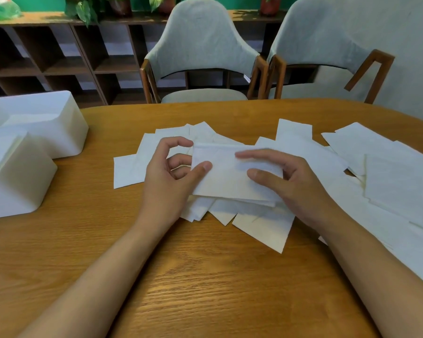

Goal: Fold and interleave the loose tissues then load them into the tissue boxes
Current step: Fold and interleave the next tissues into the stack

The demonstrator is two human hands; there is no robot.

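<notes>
Because the light oak-grained wooden table (205, 276) has to serve as the folding surface, its broad near half is bare wood in front of the person, which gives both forearms room to slide. The spread of flat white loose tissues (396, 181) takes up the right side and runs out past the picture's right edge, within easy reach of the right arm. Two white rounded plastic tissue boxes sit at the left, well apart from the paper. The far box (59, 132) is by the table's back corner and the near box (17, 181) is just beside it, so loading will mean a carry leftward across open wood. Whether their openings face up I cannot tell.

In the middle lies a fanned pile of white folded sheets (261, 225), its corners splayed toward the person. On top of it is one narrow folded white tissue (230, 176), probably the piece now being creased or squared onto the stack.

The left hand (166, 181) pinches that tissue's left end, thumb on top and fingers (181, 142) curled at the corner. The right hand (300, 189) lies on the tissue's right part with its fingers straight, likely to hold it flat.
</notes>
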